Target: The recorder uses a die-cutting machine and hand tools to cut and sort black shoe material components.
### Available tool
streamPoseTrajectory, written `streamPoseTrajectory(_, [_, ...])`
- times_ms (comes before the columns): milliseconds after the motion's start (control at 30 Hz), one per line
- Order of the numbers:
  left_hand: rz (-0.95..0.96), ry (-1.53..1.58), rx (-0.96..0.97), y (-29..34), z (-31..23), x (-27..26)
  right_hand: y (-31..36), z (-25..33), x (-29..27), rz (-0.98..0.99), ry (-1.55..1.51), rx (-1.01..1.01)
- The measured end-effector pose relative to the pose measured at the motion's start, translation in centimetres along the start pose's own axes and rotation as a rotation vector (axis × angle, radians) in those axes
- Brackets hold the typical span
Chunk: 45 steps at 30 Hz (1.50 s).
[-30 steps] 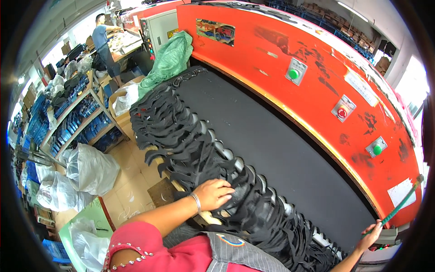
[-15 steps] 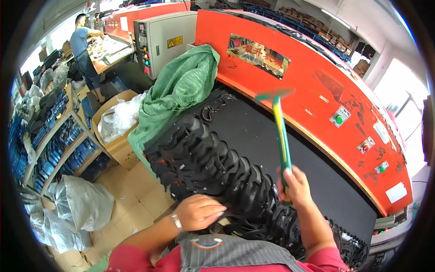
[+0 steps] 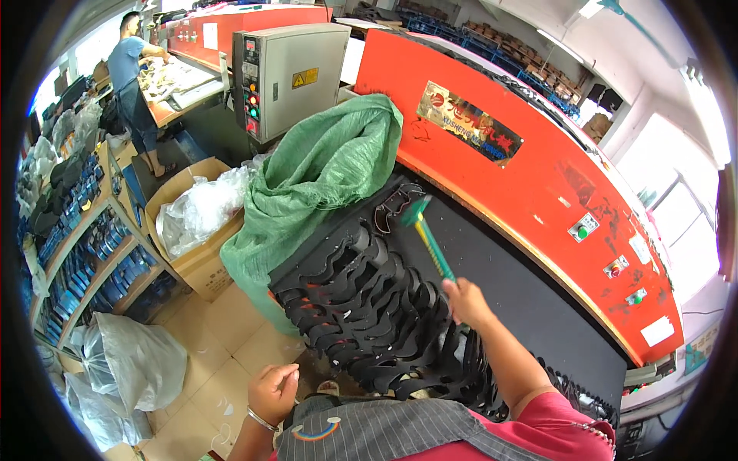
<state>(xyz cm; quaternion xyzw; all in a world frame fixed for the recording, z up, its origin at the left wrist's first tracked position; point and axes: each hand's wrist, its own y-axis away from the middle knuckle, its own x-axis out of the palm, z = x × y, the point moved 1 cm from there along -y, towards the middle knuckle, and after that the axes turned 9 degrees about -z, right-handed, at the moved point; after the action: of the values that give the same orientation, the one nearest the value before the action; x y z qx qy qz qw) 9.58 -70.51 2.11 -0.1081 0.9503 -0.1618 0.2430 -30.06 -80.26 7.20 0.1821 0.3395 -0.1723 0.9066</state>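
Observation:
My right hand (image 3: pixel 467 302) grips the handle of a green and yellow hammer (image 3: pixel 434 247), which reaches up and left over the black work surface (image 3: pixel 503 284). The hammer's head is beside a thin wavy-edged metal outline (image 3: pixel 383 217), perhaps a cutting die; I cannot tell whether they touch. Heaped left of and below the hammer are several wavy black strips (image 3: pixel 361 296). Low at the left, apart from the heap, my left hand (image 3: pixel 273 393) hangs over the floor with its fingers curled in and nothing visible in them.
A long red machine (image 3: pixel 530 184) with buttons borders the work surface's far side. A green woven sack (image 3: pixel 323 165) drapes over its left end, by a carton of clear plastic (image 3: pixel 204 211). Shelves (image 3: pixel 92 253) and plastic bags (image 3: pixel 142 361) stand left. Another person (image 3: pixel 132 84) works at a far table.
The hammer has swung down and left, toward the metal outline. My left hand has drawn away from the strips, down and left. The whole view has shifted somewhat.

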Motion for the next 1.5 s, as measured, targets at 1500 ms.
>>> streamPoseTrajectory(1500, [0.246,-0.185,0.589,-24.5,3.7,24.1,-11.1,7.2,6.7,-0.313,-0.024,-0.954])
